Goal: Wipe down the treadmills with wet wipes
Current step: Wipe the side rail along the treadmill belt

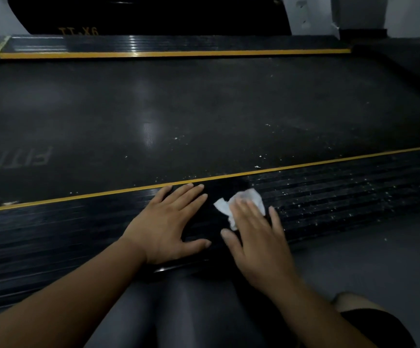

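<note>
A black treadmill lies across the view, with a wide dark belt (204, 116) between two ribbed side rails edged in yellow. On the near side rail (342, 197) my right hand (256, 237) presses a crumpled white wet wipe (248, 197) flat with straight fingers; the hand looks blurred. My left hand (168, 222) rests flat on the same rail just left of the wipe, fingers spread. White specks dot the rail to the right of the wipe and the belt's near edge; the rail to the left looks glossy.
The far side rail (153, 46) runs along the top, with the treadmill's black motor cover (153, 13) behind it. Grey floor (367, 259) lies at the right, below the near rail. My knees (191, 310) sit close to the rail's edge.
</note>
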`<state>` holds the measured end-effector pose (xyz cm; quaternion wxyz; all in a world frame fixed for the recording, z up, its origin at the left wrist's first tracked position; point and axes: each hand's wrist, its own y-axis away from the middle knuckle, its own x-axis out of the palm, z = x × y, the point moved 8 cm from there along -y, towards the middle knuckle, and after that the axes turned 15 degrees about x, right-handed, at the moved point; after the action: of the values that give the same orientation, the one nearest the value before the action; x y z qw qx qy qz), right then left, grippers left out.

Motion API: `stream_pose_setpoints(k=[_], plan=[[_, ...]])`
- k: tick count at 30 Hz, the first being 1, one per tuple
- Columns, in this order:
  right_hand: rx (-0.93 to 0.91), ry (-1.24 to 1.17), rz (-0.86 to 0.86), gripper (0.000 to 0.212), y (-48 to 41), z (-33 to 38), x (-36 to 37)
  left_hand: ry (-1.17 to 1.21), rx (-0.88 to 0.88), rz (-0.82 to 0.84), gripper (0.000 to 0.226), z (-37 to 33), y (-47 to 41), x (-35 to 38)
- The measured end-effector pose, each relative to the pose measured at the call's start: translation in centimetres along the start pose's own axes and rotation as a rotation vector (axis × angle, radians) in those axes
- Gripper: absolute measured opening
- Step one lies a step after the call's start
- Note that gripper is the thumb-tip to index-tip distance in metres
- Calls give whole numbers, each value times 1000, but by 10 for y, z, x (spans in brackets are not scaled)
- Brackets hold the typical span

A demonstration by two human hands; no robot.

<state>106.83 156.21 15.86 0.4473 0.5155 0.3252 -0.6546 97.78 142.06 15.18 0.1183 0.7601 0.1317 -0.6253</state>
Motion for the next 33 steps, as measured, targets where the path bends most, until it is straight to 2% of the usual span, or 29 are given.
stream_pose_setpoints(k=[3,6,9,16,20,24,30,33], plan=[[-2,10,17,77,-9,9,1,8,0,-9,100,-1,0,-1],[-56,25,1,67,10,15,6,23,-4,-20,99,0,1,-1],[-29,47,-43,62,10,0,5,9,2,-13,100,0,0,0],[-41,108,-44,60,12,-6,8,1,-7,12,101,0,0,0],[-145,90,-17,65,19,-7,10,-1,-10,11,101,-1,0,0],[-251,188,12,66,21,-11,14,-5,-7,16,101,-1,0,-1],[-37,78,-7,81,-17,-3,-6,7,-1,-9,101,-2,0,-1],[-54,7,-8,81,-28,15,-7,-2,-1,-3,101,-1,0,0]])
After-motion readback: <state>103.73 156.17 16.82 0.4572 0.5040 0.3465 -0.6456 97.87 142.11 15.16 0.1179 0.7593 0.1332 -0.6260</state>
